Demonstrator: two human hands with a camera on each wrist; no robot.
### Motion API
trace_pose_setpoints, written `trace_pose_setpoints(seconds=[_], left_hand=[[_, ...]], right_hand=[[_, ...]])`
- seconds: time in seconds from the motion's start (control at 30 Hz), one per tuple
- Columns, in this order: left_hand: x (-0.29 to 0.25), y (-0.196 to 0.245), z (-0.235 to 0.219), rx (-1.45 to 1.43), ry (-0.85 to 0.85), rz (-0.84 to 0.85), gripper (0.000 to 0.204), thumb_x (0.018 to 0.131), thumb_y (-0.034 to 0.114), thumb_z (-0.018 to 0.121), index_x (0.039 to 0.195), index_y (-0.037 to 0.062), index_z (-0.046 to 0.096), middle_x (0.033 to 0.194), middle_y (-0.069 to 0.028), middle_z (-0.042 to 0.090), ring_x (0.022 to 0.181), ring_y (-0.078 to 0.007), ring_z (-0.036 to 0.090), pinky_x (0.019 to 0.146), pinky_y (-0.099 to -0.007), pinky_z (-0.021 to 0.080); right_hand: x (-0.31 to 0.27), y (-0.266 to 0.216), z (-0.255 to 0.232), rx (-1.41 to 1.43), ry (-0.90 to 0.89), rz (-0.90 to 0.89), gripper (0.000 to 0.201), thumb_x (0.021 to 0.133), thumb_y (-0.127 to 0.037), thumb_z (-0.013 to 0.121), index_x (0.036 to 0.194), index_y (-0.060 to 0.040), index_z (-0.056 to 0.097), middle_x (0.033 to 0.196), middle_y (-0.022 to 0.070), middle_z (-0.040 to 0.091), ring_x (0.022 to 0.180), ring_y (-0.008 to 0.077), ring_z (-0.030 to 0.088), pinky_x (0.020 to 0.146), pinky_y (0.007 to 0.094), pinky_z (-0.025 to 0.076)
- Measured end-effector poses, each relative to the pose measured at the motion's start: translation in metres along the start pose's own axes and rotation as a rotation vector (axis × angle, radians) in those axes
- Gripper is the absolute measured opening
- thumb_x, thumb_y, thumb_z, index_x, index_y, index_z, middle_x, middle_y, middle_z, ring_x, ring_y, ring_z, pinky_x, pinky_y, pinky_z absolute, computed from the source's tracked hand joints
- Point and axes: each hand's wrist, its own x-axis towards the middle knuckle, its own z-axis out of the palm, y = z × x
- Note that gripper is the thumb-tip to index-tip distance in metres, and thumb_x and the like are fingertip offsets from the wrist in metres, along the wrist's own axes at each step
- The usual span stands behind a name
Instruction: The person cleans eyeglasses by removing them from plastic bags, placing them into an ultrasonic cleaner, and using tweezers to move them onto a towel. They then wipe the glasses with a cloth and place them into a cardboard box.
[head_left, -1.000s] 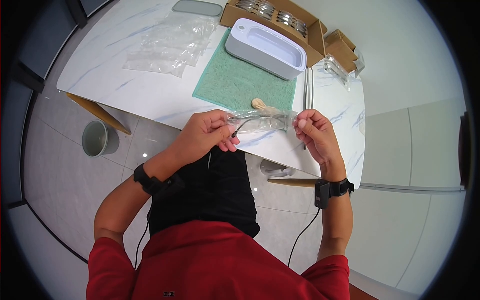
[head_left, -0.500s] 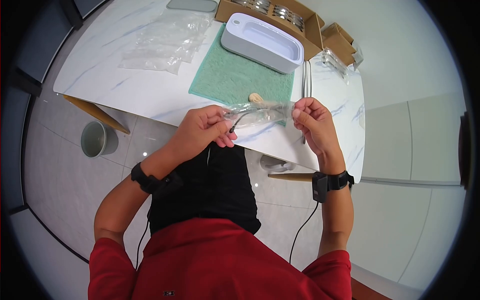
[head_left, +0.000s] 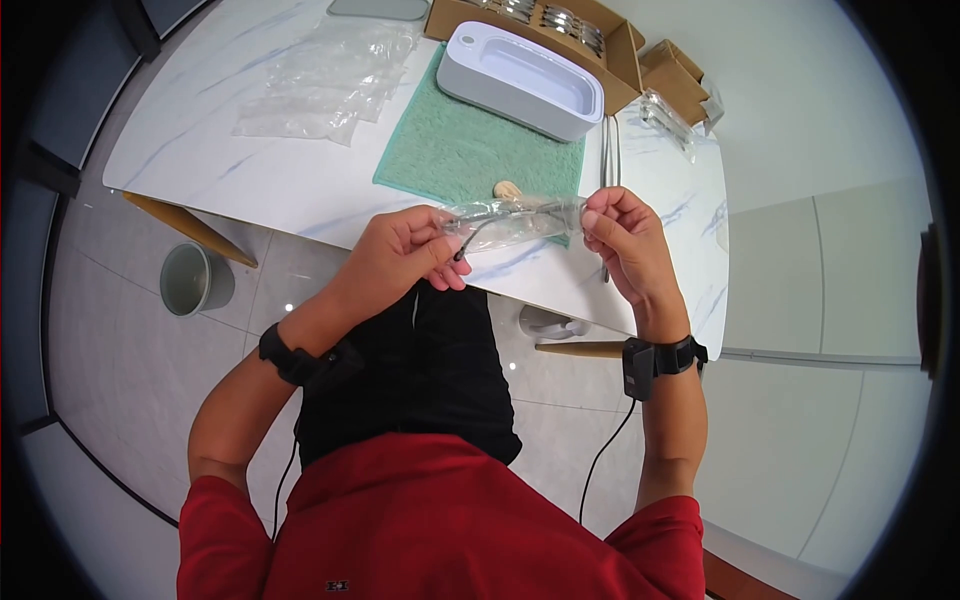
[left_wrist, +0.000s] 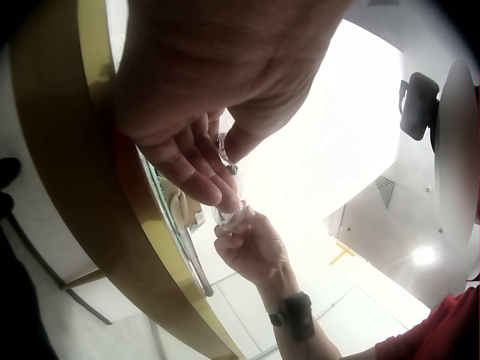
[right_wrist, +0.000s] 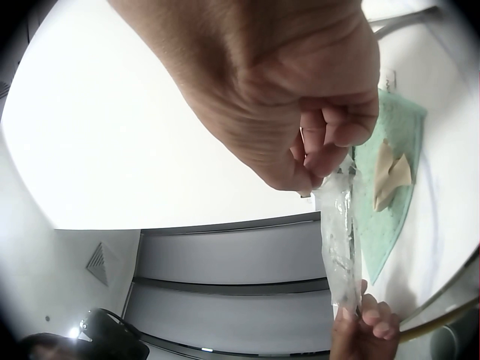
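Observation:
Over the table's front edge, both hands stretch a clear plastic bag (head_left: 505,225) between them, with a thin dark-framed pair of glasses (head_left: 478,226) showing through the film. My left hand (head_left: 405,252) pinches one end between thumb and fingers, near a black temple tip (head_left: 459,255). At the opposite end my right hand (head_left: 628,240) pinches the bag's edge with thumb and forefinger. In the right wrist view the bag (right_wrist: 340,232) runs from the right fingertips down to the left hand (right_wrist: 367,330). Behind the bag, a beige cloth (right_wrist: 390,178) lies crumpled on the green towel (head_left: 430,150).
A white cleaner tub (head_left: 520,105) stands on the towel. Flat clear bags (head_left: 310,90) lie at left beneath a grey lid (head_left: 378,8). Behind are a cardboard box (head_left: 622,75) of silvery items and a smaller carton (head_left: 672,80). Metal tweezers (head_left: 609,155) lie on the right.
Both hands and the bag sit slightly higher and further left in the head view, while the table items shift likewise. The bag's right end has risen a little. Both grips stay the same.

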Motion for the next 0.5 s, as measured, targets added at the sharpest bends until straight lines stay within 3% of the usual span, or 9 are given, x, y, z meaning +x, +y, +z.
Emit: trace_pose_setpoints(seconds=[0.5], left_hand=[[-0.0002, -0.0016, -0.0004, 0.004, 0.009, 0.001, 0.027, 0.107, 0.016, 0.057, 0.122, -0.0052, 0.064, 0.092, -0.0128, 0.074, 0.077, -0.0154, 0.073, 0.072, -0.0251, 0.059]], right_hand=[[0.0016, 0.0067, 0.0011, 0.018, -0.009, -0.007, 0.012, 0.092, -0.001, 0.074, 0.102, -0.0044, 0.068, 0.083, -0.0017, 0.066, 0.069, 0.0051, 0.057, 0.065, 0.0193, 0.046]])
